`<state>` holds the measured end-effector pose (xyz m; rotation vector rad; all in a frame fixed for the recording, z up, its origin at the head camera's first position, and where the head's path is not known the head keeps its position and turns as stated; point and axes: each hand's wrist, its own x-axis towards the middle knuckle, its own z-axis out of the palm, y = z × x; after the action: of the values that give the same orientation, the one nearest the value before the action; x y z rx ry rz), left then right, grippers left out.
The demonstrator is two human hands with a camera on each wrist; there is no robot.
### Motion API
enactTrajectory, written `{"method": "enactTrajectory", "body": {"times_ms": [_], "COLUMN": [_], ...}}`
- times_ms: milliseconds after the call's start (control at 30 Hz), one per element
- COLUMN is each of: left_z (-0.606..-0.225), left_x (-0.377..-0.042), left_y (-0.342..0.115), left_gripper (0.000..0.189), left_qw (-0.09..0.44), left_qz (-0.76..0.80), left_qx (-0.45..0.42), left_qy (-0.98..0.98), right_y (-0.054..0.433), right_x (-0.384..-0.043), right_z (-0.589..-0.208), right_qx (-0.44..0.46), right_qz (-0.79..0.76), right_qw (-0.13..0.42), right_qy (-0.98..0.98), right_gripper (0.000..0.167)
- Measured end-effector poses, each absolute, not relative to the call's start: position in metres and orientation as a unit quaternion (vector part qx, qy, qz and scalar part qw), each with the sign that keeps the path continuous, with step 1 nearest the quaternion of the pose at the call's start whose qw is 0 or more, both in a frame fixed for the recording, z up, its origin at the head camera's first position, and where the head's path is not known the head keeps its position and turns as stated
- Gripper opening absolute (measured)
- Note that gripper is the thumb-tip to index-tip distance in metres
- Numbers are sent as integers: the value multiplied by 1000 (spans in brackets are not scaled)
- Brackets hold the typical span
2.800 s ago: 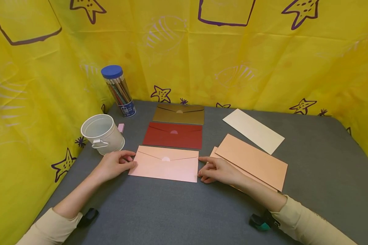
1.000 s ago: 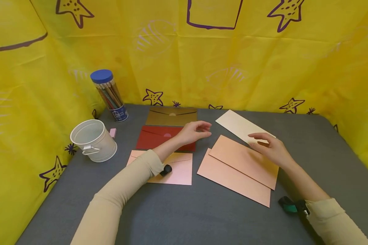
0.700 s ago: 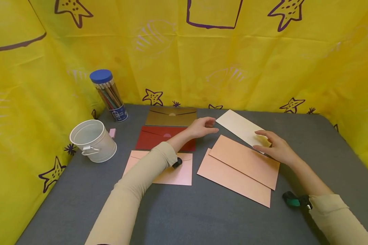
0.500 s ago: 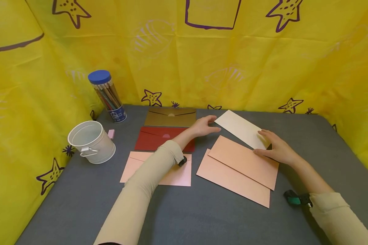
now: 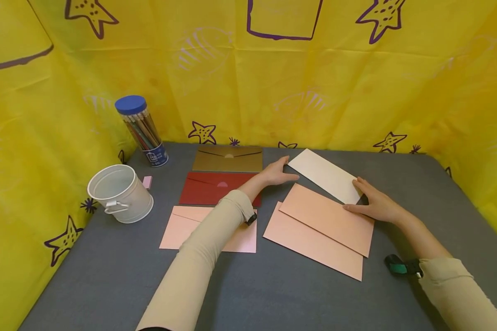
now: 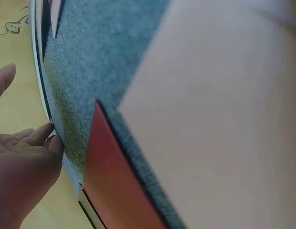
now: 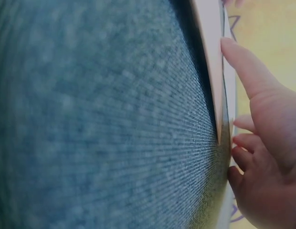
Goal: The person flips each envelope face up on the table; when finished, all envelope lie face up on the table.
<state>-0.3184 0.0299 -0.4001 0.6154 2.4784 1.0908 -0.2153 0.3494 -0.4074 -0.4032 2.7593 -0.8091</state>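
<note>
Cream envelope (image 5: 323, 174): head view finds it flat on the table (image 5: 273, 294), just beyond the upper peach envelope (image 5: 329, 218), which serves as landmark. Changed within the last second: the left hand (image 5: 273, 174) has moved from over the red envelope (image 5: 203, 188) to the cream one's left end, off the landmark's far left corner. Its thumb and fingers stand apart. Over the same interval, the right hand (image 5: 377, 202) has shifted from above the landmark to the cream envelope's right end, at the landmark's far right side; thumb and fingers are spread. The pink envelope (image 5: 182, 230), red envelope and gold envelope (image 5: 228, 163) remain in a column left of the landmark. Assessment: attention appears to have passed to the cream envelope, with both ends attended and no lift evident.

Left wrist view: thumb raised well clear of the fingers; fingertips lie together against a thin pale edge, judged to be the cream envelope. Firm contact cannot be confirmed.

Right wrist view: thumb extended alongside the landmark's corner, other fingers bent and separate from it. Whether the thumb presses on paper cannot be told.
</note>
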Motion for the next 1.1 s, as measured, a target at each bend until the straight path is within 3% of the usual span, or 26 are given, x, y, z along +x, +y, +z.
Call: {"method": "enactTrajectory", "body": {"times_ms": [233, 700, 1100], "left_z": [-399, -404, -402], "left_x": [-317, -319, -317], "left_y": [28, 36, 36], "left_gripper": [76, 49, 30], "left_qw": [178, 90, 34], "left_qz": [411, 514, 459], "left_qx": [218, 163, 208], "left_qy": [867, 837, 863], "right_y": [349, 349, 348], "right_x": [-216, -215, -214], "right_z": [-409, -411, -411], "right_qx": [-135, -128, -123], "right_qz": [-276, -261, -254], "right_qw": [116, 105, 99], "right_qy": [945, 951, 954], "right_gripper": [101, 100, 100]}}
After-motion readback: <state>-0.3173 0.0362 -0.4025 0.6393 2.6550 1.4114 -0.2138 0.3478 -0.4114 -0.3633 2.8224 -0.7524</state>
